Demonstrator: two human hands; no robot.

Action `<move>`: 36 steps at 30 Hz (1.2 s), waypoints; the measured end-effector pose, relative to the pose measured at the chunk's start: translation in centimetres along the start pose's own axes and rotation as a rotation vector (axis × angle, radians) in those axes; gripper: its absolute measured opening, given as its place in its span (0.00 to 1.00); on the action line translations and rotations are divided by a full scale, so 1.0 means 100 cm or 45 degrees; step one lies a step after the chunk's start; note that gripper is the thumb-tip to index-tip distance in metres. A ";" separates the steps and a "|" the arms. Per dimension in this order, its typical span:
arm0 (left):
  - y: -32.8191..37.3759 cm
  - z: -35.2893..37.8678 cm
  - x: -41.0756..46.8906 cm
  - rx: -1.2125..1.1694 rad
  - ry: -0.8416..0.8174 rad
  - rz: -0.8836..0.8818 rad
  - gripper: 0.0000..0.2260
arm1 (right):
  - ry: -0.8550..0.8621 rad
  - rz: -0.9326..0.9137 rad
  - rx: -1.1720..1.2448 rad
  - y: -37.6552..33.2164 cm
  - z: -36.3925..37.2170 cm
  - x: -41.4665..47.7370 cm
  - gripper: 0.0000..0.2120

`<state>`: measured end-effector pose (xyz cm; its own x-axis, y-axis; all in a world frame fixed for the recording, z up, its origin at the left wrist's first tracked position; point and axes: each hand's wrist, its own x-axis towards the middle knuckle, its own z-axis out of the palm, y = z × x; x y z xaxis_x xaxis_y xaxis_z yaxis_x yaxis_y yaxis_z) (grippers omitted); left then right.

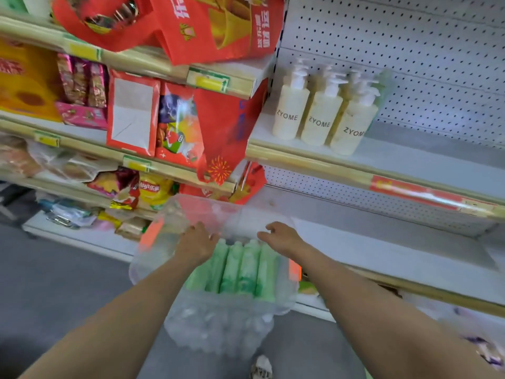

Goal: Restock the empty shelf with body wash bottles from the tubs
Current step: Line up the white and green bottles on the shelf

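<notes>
On the far left sat the crowded snack shelves with red gift bags [207, 127], none of my concern. The clear plastic tub [149, 258] was in the aisle in front of the shelving, and in it the green plastic body wash bottles [246, 266] lay side by side, caps pointing towards the shelving. My left hand [195, 243] hovered over their cap ends with fingers loosely spread, holding nothing. My right hand [282, 237] hung just beside it over the tub's right half, fingers slack and slightly curled, also empty.

Up and to the right, three cream pump bottles marked ZYOME [322, 116] stood close together at the left end of the white metal shelf [426, 160], the rest of it bare.

I judged the step to be a pick. It would go best if each hand closed round one bottle's body rather than its cap, lifted it straight clear of its neighbours, then stood it upright beside the cream row, label out.

Motion blur smeared the tub walls. I could not tell whether the left fingertips touched a cap. Below the tub something clear with pale caps showed, perhaps a second tub. A greenish shape behind the cream bottles was unclear.
</notes>
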<state>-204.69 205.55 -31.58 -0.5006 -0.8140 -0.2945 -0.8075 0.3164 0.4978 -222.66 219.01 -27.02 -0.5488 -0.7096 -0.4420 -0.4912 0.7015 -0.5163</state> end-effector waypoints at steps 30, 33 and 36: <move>-0.056 0.093 0.051 0.070 -0.318 -0.480 0.43 | -0.483 0.770 0.970 0.069 0.105 0.085 0.08; -0.055 0.091 0.053 0.086 -0.302 -0.483 0.41 | -0.466 0.741 0.878 0.070 0.118 0.085 0.19; -0.053 0.091 0.054 0.038 -0.304 -0.484 0.40 | -0.397 0.703 0.642 0.062 0.125 0.084 0.37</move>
<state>-205.92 203.93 -43.25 -0.2219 -0.7412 -0.6336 -0.9548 0.0334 0.2954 -221.88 216.56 -43.06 -0.3727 -0.3077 -0.8755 0.2002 0.8945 -0.3997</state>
